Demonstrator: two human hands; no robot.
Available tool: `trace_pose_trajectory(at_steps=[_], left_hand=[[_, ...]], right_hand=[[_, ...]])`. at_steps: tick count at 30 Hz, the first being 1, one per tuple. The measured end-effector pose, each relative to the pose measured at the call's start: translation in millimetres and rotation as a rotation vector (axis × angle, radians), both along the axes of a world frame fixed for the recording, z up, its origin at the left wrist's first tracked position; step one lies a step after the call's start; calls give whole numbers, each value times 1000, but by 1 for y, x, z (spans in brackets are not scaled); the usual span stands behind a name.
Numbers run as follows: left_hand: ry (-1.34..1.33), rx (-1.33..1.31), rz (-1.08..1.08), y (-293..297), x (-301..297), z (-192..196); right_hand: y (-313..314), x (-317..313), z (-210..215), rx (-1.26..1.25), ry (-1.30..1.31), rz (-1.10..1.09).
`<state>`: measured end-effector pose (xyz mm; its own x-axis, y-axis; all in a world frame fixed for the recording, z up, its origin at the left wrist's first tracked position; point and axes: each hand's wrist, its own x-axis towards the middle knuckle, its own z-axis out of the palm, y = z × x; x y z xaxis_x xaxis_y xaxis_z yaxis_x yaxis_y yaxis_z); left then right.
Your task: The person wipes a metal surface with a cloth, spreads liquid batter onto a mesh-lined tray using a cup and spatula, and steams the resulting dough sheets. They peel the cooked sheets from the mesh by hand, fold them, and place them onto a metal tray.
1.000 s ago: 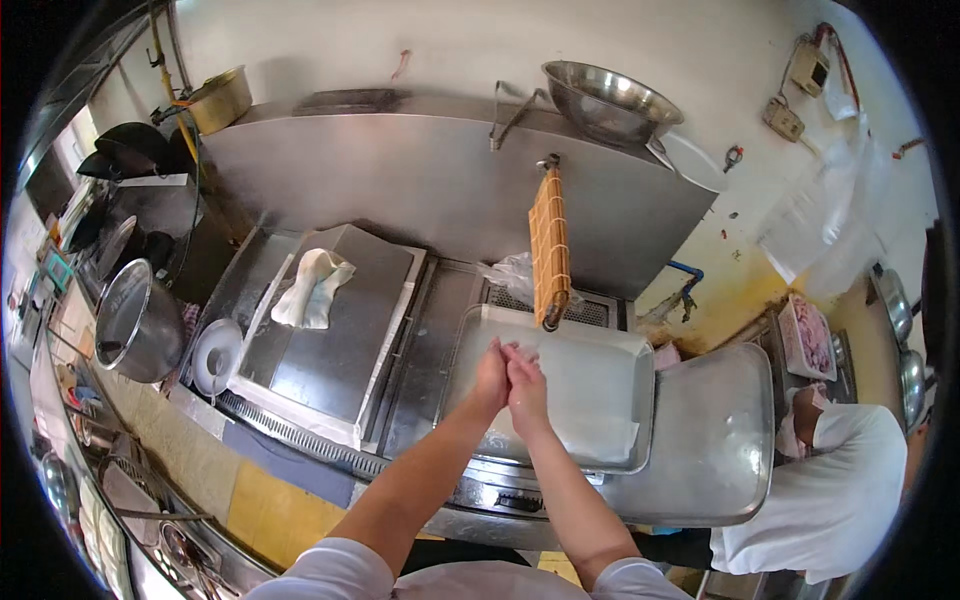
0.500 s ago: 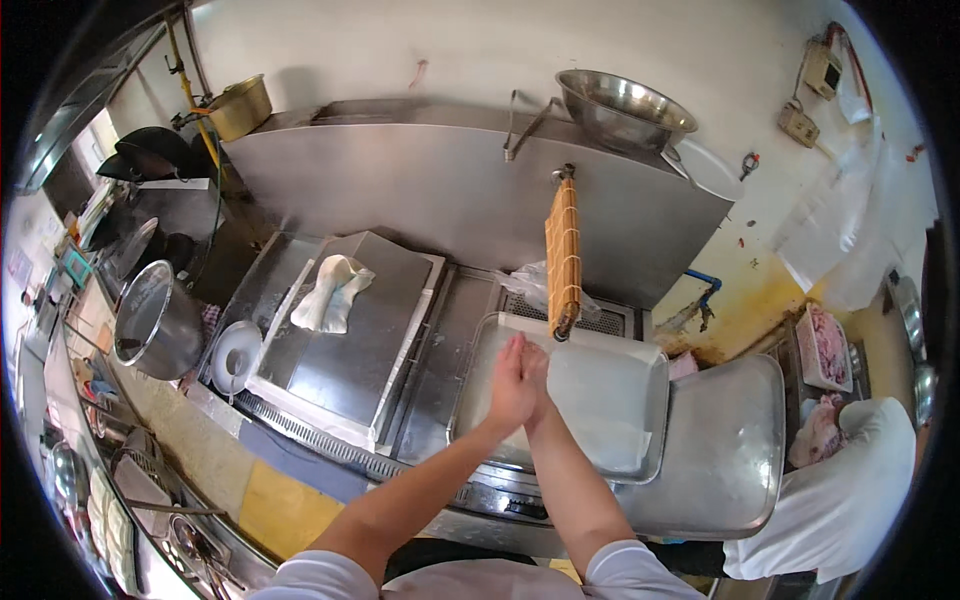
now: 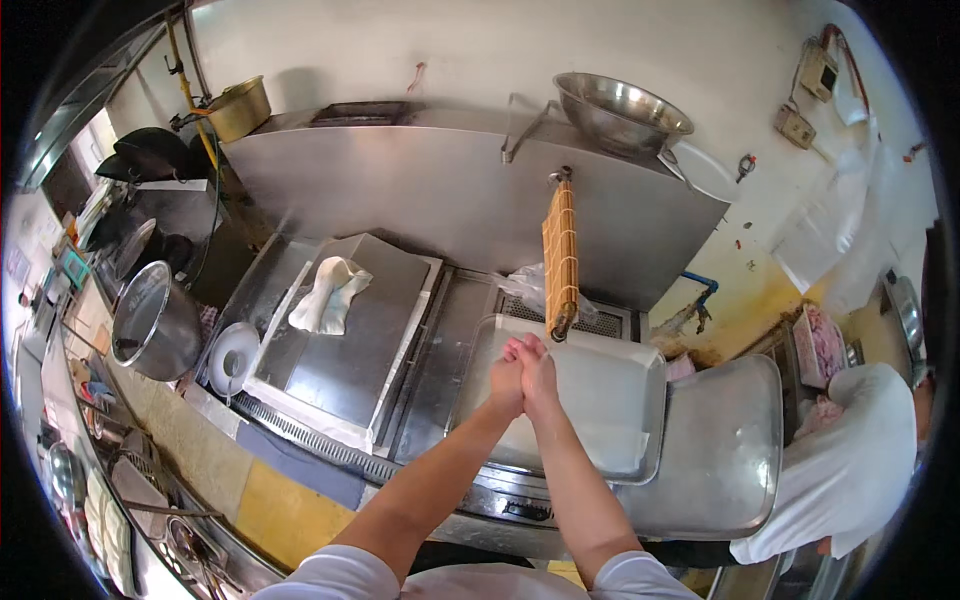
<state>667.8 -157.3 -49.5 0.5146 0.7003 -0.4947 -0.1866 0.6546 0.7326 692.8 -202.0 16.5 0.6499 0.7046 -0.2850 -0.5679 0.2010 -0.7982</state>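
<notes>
My left hand (image 3: 506,385) and my right hand (image 3: 538,378) are clasped together, fingers wrapped around each other. Whatever lies between the palms, if anything, is hidden. Both are over the left part of a shallow metal tray (image 3: 610,405) with a pale, whitish bottom. Just beyond my fingertips hangs a rolled bamboo mat (image 3: 562,255), hooked on the steel backsplash (image 3: 410,185). A crumpled white cloth (image 3: 330,295) rests on a flat steel cover (image 3: 365,340) to the left, out of reach of my hands.
Another metal tray (image 3: 715,450) sits at the right, close to a person in a white shirt (image 3: 840,460). A large steel pot (image 3: 155,325) and a round lid (image 3: 233,358) stand at left. A steel bowl (image 3: 625,115) rests on the ledge above. Crumpled clear plastic (image 3: 525,285) lies behind the tray.
My hands have turned against each other, from palms pressed with fingers pointing away to a clasp with fingers folded over. The person at right has leaned and shifted.
</notes>
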Motion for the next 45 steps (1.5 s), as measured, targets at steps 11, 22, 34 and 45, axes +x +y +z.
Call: trace_pose_trajectory(at_steps=[11,22,34,45], left_hand=[[-231,-172,222,-4,55,6],[289,1250,-69,-102,-58,84],[229,68,66,-1,0,0],[120,341,-48,-17,28,13]], right_hand=[[-55,-50,5,-147,-92,-175],[84,78,-67,-102,170,-206],[26,14,-24,179,487,-21],[-114,-5,3,-290,-396,51]])
